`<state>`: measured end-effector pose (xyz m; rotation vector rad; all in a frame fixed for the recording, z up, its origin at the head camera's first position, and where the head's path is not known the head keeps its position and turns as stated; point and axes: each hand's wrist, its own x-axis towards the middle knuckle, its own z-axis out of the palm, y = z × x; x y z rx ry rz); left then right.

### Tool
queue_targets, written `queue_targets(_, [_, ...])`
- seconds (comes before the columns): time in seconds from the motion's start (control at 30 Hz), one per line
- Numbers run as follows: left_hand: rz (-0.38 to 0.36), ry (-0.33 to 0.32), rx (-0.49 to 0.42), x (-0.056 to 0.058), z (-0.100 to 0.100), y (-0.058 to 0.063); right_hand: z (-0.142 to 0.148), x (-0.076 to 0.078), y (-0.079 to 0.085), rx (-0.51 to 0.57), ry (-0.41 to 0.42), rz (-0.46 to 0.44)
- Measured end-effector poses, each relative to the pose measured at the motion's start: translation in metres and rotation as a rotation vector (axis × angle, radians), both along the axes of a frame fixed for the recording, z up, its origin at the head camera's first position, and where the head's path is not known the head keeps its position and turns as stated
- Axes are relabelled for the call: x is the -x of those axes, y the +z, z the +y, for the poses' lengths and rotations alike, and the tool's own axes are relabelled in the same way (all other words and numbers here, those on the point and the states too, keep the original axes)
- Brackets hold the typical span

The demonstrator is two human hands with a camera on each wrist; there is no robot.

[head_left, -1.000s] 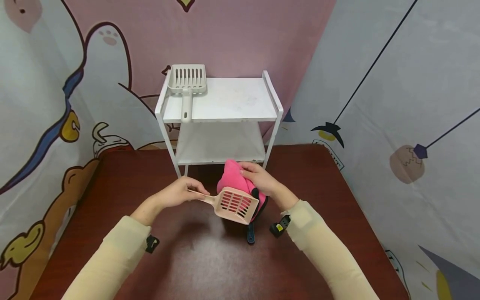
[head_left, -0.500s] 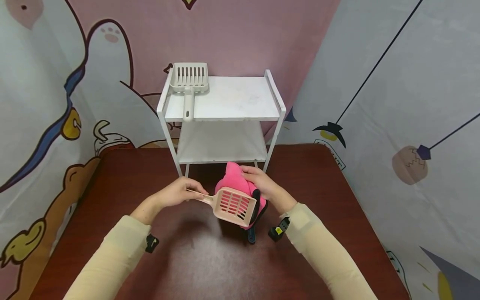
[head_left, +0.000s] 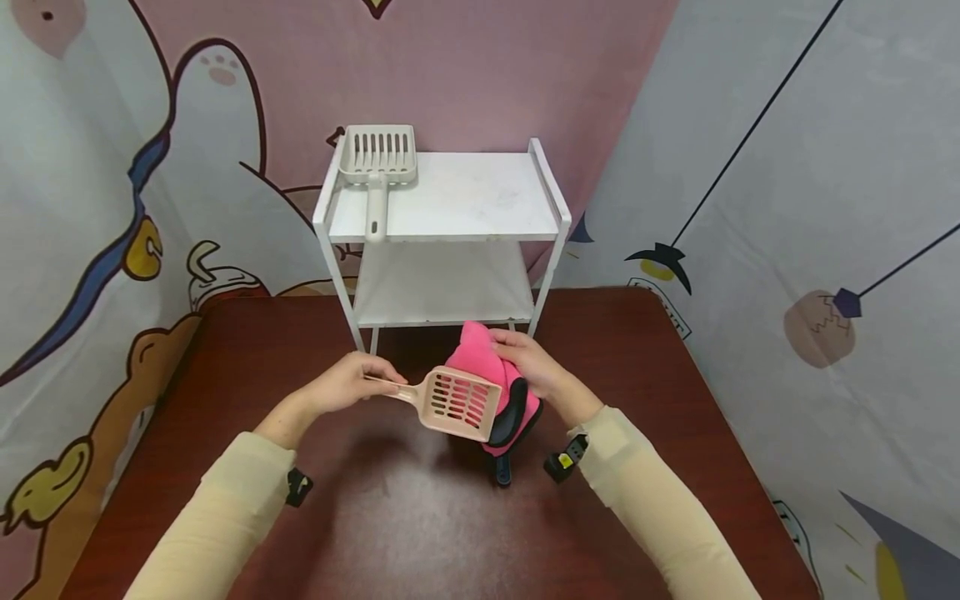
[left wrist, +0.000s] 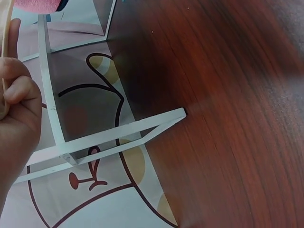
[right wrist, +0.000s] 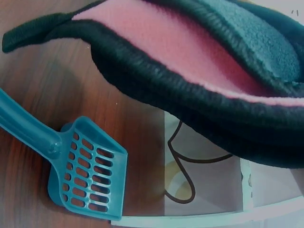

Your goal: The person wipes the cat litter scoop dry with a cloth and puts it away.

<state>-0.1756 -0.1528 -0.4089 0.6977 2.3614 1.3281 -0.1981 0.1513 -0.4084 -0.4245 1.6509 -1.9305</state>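
My left hand [head_left: 347, 385] pinches the handle of a beige litter scoop [head_left: 429, 400], slotted pan toward the right. In the left wrist view the same hand [left wrist: 19, 95] appears at the left edge, beside the thin handle. A pink cloth with black edging [head_left: 476, 354] is gripped by my right hand [head_left: 531, 362], bunched behind the scoop's pan and partly covered by it. Close up in the right wrist view, the cloth [right wrist: 156, 42] shows folded layers and dark trim, with the right hand out of sight. Below it on the table lies a blue litter scoop [right wrist: 121, 166].
A white two-tier rack [head_left: 480, 200] stands at the back of the dark wooden table [head_left: 300, 533]. On the rack's top left lies a white litter scoop [head_left: 377, 179], its handle reaching the front edge. Cartoon-printed fabric [head_left: 525, 75] hangs behind and at the sides.
The beige scoop has shifted slightly left and up with my left hand. The pink cloth has moved a little right with my right hand, and more of its black edging shows.
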Motion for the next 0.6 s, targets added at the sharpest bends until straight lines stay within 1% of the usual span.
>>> queue_targets(0.2, [0.007,0.053,0.018,0.001,-0.007,-0.004,0.007,0.000,-0.001,0.009,-0.023,-0.013])
queue_targets(0.37, [0.024,0.079,0.035,0.000,-0.012,-0.002,0.016,-0.001,0.001,-0.007,-0.041,-0.015])
queue_targets(0.47, [0.041,0.102,0.053,-0.001,-0.015,0.000,0.023,-0.001,0.003,-0.040,-0.060,0.004])
queue_targets(0.6, [0.039,0.122,0.068,-0.003,-0.019,0.002,0.032,-0.001,0.007,-0.115,-0.084,0.065])
